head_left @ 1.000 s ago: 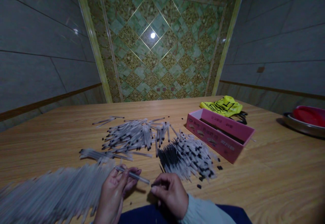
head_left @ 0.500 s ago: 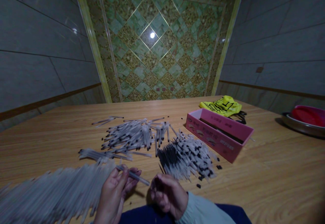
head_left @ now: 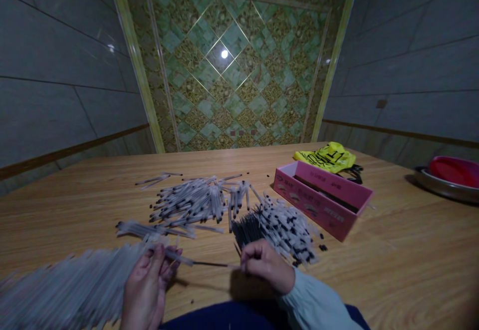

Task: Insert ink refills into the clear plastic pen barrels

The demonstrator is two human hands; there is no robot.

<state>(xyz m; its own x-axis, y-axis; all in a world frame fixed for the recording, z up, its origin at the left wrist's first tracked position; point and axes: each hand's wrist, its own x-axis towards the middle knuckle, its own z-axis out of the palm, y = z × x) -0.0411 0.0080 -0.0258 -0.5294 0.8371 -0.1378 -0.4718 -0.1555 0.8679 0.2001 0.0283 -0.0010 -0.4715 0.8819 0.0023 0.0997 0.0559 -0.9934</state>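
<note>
My left hand (head_left: pixel 145 282) is closed round a clear pen barrel (head_left: pixel 174 256) at the near edge of the wooden table (head_left: pixel 392 250). My right hand (head_left: pixel 264 265) pinches a thin black refill (head_left: pixel 213 264) whose left end meets the barrel's open end. A big heap of clear barrels (head_left: pixel 75 285) lies under and left of my left hand. Just beyond my right hand is a pile of refills with black tips (head_left: pixel 277 227).
Further back lies a spread of assembled pens (head_left: pixel 194 200). A pink cardboard box (head_left: pixel 324 197) stands open to the right, with a yellow bag (head_left: pixel 327 157) behind it. A metal dish with a red lid (head_left: pixel 449 177) sits at the far right. Small black caps (head_left: pixel 324 246) dot the table.
My right hand has moved up and right and now holds a refill stretched out to the barrel. My left hand has shifted left with the barrel.
</note>
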